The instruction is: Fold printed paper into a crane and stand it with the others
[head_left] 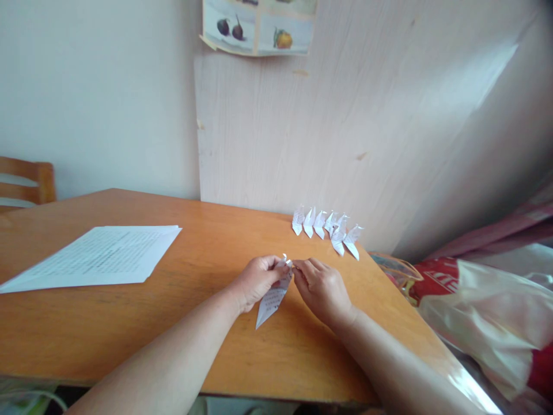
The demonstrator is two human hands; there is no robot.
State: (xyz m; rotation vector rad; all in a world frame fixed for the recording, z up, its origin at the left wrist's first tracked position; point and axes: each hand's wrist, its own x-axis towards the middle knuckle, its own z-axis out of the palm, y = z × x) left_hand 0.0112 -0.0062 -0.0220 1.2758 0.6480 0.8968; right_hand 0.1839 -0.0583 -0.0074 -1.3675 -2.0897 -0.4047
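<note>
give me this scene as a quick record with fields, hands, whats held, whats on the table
left hand: left hand pinches the top of a folded paper piece
right hand: right hand grips the same top end from the other side
held item: printed paper folded to a long point, tip aimed down toward the table
finished pieces: row of folded paper figures near the far edge by the wall panel
paper stack: printed sheets lying flat at the left
surface: wooden table
off table: plastic bags at the right, wooden chair at far left

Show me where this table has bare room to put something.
Bare wooden table lies between the printed white paper sheets and the hands, also along the near edge. It is crowded by the row of folded paper pieces.
</note>
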